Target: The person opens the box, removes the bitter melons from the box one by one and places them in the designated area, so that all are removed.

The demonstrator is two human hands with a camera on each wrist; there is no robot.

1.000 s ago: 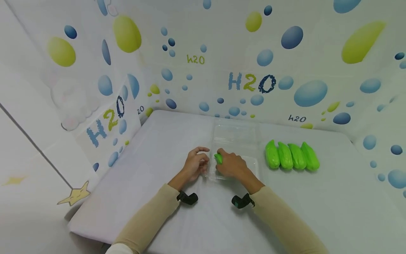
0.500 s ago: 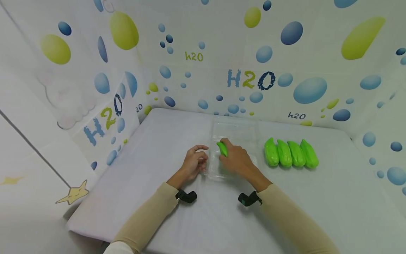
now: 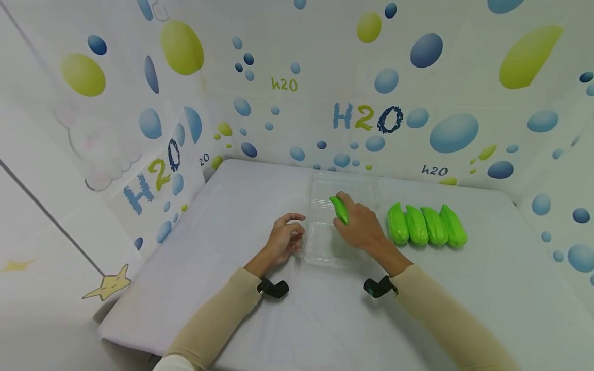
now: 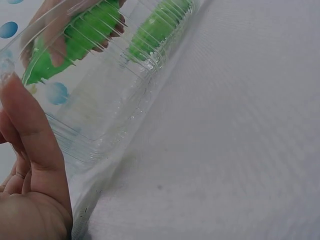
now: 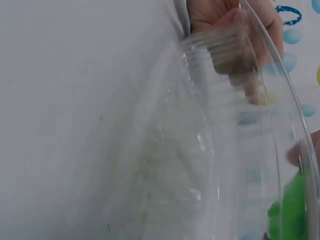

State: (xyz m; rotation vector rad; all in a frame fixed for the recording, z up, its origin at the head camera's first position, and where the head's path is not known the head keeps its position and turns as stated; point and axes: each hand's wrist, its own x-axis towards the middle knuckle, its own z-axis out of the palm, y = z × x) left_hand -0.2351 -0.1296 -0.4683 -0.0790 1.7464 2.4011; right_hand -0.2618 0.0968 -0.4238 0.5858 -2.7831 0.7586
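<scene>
My right hand (image 3: 364,226) grips a bright green, bumpy toy vegetable with a pointed tip (image 3: 341,208), like a bitter melon. It holds this over the clear plastic box (image 3: 319,253), whose lid (image 3: 325,188) lies folded back toward the wall. Seen through the plastic in the left wrist view, the held toy vegetable (image 4: 92,30) slants between the fingers. My left hand (image 3: 282,237) stays beside the box's left wall with loosely bent fingers. One fingertip is right at the rim in the left wrist view.
To the right of the box, several matching green toy vegetables (image 3: 417,226) lie side by side in a row. A white cloth (image 3: 241,206) covers the table, and a wall sheet printed with drops (image 3: 455,135) stands behind it.
My right hand has moved from low inside the box, up and to the right, with the green toy vegetable in its grip. The left hand stays beside the box.
</scene>
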